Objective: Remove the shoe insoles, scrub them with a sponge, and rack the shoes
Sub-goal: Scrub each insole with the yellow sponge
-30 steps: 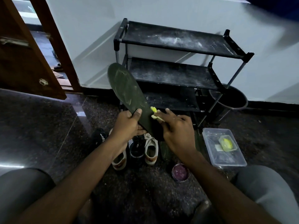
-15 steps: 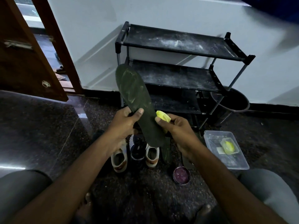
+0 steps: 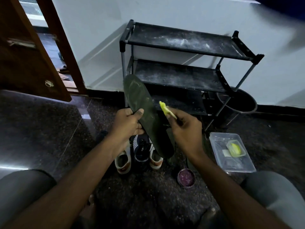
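A dark insole (image 3: pixel 145 116) is held upright in front of the shoe rack (image 3: pixel 184 42), pinched at its middle by the left hand (image 3: pixel 127 123), thumb on the face and fingers curled shut behind it. A small yellow sponge piece (image 3: pixel 165 109) is gripped between the closed fingertips of the right hand (image 3: pixel 186 131), just beside the insole's right edge and apparently not touching it. The insole could likely be bent or twisted out of the one-handed mid grip if the sponge is pressed hard near the unsupported top; the small sponge could also be dropped from so slight a pinch. Below the hands, white sneakers (image 3: pixel 123 162) and a dark shoe (image 3: pixel 140 151) are lined up on the floor, none racked yet. A clear plastic container (image 3: pixel 219 144) at right holds a smaller tub with something yellow-green (image 3: pixel 235 148); other contents cannot be made out. A small round tin (image 3: pixel 186 178) with a purplish inside sits open near it. A dark bucket (image 3: pixel 247 103) stands behind the rack, contents not visible.
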